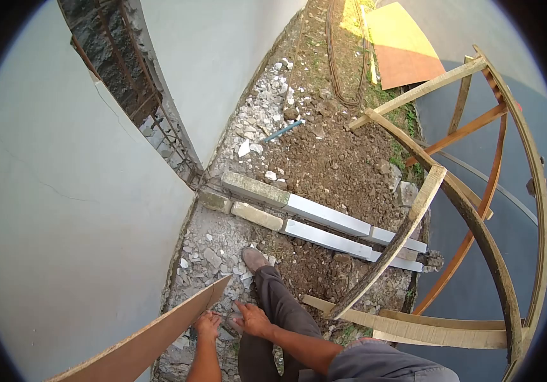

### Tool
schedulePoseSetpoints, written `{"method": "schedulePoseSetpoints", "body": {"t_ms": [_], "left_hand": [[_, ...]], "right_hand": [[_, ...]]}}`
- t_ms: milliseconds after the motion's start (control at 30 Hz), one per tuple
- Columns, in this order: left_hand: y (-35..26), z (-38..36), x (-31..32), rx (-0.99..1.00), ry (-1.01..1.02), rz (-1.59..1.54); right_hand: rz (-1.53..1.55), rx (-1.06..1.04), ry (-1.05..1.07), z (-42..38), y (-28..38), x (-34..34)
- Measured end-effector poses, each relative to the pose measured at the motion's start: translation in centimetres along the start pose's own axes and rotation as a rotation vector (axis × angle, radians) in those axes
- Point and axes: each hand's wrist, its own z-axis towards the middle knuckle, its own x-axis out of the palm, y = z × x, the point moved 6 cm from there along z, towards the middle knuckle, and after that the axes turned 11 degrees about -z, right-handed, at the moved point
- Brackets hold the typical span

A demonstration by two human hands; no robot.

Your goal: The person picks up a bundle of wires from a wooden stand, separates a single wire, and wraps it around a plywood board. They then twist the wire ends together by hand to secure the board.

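**Two bare hands at the corner end of one brown board**

We count two hands. The left grip point(208, 325) pinches the edge of a single brown board point(149, 344), which slants from the lower left up to a pointed corner just ahead of that grip. A dark line curves across the board near this corner; whether it is drawn or a strand, we cannot tell. The right grip point(254, 320) lies just beside the left, one finger extended towards the board; we cannot tell whether it touches or holds anything.

Directly ahead of the right grip we see one brown shoe point(255, 259), set among pale rubble point(213, 258). Beyond it, two parallel rows run rightward, comprising four white-faced lengths point(327, 215) and three stone-coloured blocks point(257, 215).

Farther ahead of both grips we note one blue-green rod point(284, 130) on brown soil point(324, 156), one bundle of bent thin rods point(350, 102), and one orange-brown sheet point(407, 54), partly sunlit.

To the right of the grips stands one wooden frame point(479, 226) of curved members, crossed by two reddish struts point(467, 130). To their left rises a pale wall point(76, 210), split by one gap exposing rusty bars.
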Motion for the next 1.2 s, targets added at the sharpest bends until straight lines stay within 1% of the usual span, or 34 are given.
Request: {"method": "schedulePoseSetpoints", "body": {"t_ms": [33, 67, 100, 167, 200, 267, 300, 333, 367, 400, 500, 533, 567, 600, 633, 667, 700, 733, 767, 800, 867, 900, 967, 1000, 1033, 1067, 1100, 1133, 1200], "left_hand": [[-0.7, -1.0, 0.3, 0.018, 0.018, -0.001], [-0.8, -2.3, 0.1, -0.027, -0.039, 0.107], [-1.0, -3.9, -0.4, -0.07, -0.099, 0.216], [-2.7, -7.1, -0.5, -0.027, -0.063, 0.386], [-3.4, -8.6, -0.4, 0.005, -0.042, 0.389], [-5.7, -11.9, -0.1, 0.287, 0.043, 0.598], [-6.6, -13.3, -0.2, 0.307, 0.057, 0.611], [-7.8, -14.7, 0.1, 0.422, 0.097, 0.673], [-9.0, -16.2, 0.7, 0.536, 0.136, 0.732], [-9.8, -17.4, 1.0, 0.55, 0.147, 0.742], [-13.4, -23.9, 3.2, 0.779, 0.161, 0.839], [-14.4, -26.3, 4.3, 0.781, 0.098, 0.845], [-14.8, -26.3, 4.9, 0.788, 0.104, 0.856], [-15.4, -26.2, 5.0, 0.787, 0.08, 0.774], [-15.8, -26.3, 4.7, 0.778, 0.053, 0.695], [-15.9, -26.7, 4.7, 0.772, 0.05, 0.716], [-15.9, -26.9, 4.9, 0.739, -0.004, 0.705], [-16.0, -27.1, 5.7, 0.708, -0.054, 0.688], [-15.8, -26.7, 6.7, 0.706, -0.045, 0.693], [-15.9, -26.4, 6.6, 0.693, -0.051, 0.689], [-16.3, -26.2, 6.3, 0.66, -0.081, 0.717], [-16.6, -26.4, 6.5, 0.645, -0.116, 0.742], [-16.6, -27.4, 6.4, 0.617, -0.166, 0.785], [-16.9, -27.9, 7.1, 0.6, -0.195, 0.808], [-17.1, -28.5, 7.9, 0.584, -0.222, 0.828], [-17.4, -29.0, 8.8, 0.586, -0.222, 0.837], [-17.5, -30.3, 9.9, 0.528, -0.25, 0.904], [-17.4, -31.1, 10.9, 0.469, -0.279, 0.969], [-17.2, -32.1, 13.4, 0.461, -0.276, 0.968]], "right_hand": [[-0.015, -0.008, -0.055, -0.2, -0.7, -1.7], [-0.028, -0.016, -0.113, -0.5, -1.4, -3.8], [-0.042, 0.02, -0.105, -1.1, -2.0, -6.3], [-0.033, 0.088, -0.206, -3.1, -3.4, -12.5], [-0.021, 0.135, -0.241, -4.5, -4.2, -15.4], [-0.031, 0.178, -0.401, -7.9, -5.9, -21.7], [-0.079, 0.202, -0.5, -10.0, -6.2, -25.2], [-0.108, 0.216, -0.61, -12.0, -6.8, -28.6], [-0.135, 0.201, -0.772, -14.3, -7.3, -32.0], [-0.147, 0.206, -0.883, -17.2, -6.8, -35.8], [-0.279, 0.296, -1.203, -24.2, -6.6, -44.7], [-0.316, 0.364, -1.265, -26.0, -7.2, -46.8], [-0.37, 0.403, -1.315, -27.4, -7.9, -49.0], [-0.421, 0.447, -1.356, -28.6, -8.5, -50.8], [-0.406, 0.511, -1.344, -29.7, -9.0, -52.7], [-0.394, 0.575, -1.328, -30.5, -9.8, -54.3], [-0.389, 0.591, -1.321, -30.9, -11.3, -55.2], [-0.434, 0.708, -1.272, -31.2, -13.3, -56.3], [-0.482, 0.821, -1.225, -31.5, -15.2, -57.7], [-0.48, 0.832, -1.22, -31.8, -16.5, -58.8], [-0.508, 1.031, -1.062, -32.5, -19.3, -59.0], [-0.503, 1.042, -1.032, -32.7, -20.6, -59.1], [-0.255, 1.142, -0.708, -32.4, -24.4, -58.0], [-0.395, 1.124, -0.725, -32.5, -24.5, -57.6], [-0.388, 1.132, -0.714, -32.5, -24.9, -57.0], [-0.444, 1.141, -0.723, -32.3, -25.1, -57.0], [-0.499, 1.15, -0.733, -32.2, -25.1, -57.1], [-0.498, 1.142, -0.729, -32.2, -25.2, -57.1], [-0.47, 1.126, -0.731, -32.6, -25.3, -57.9]]}}
